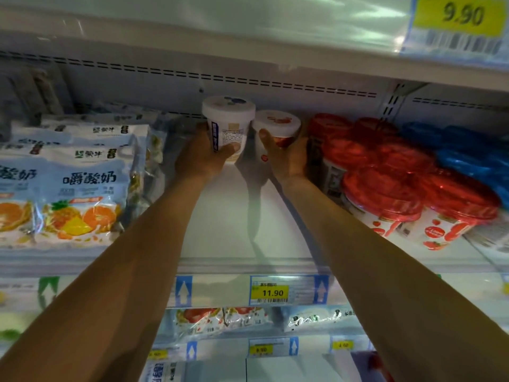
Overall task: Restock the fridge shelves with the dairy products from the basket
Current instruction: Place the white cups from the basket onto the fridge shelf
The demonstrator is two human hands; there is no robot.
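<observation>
Both my arms reach deep into a fridge shelf (pixel 237 216). My left hand (pixel 205 154) grips a white yogurt cup with blue print (pixel 228 125), upright and lifted slightly near the back wall. My right hand (pixel 286 158) grips a white yogurt cup with red strawberry print (pixel 276 128), upright just right of the first; the two cups almost touch. The basket is not in view.
Stacked yogurt pouch packs with fruit pictures (pixel 71 183) fill the shelf's left side. Red-lidded cups (pixel 399 183) and blue-lidded cups (pixel 468 158) crowd the right. A white gap runs between them. Price tags (pixel 271 292) line the shelf edge; more packs lie on the shelf below (pixel 220 321).
</observation>
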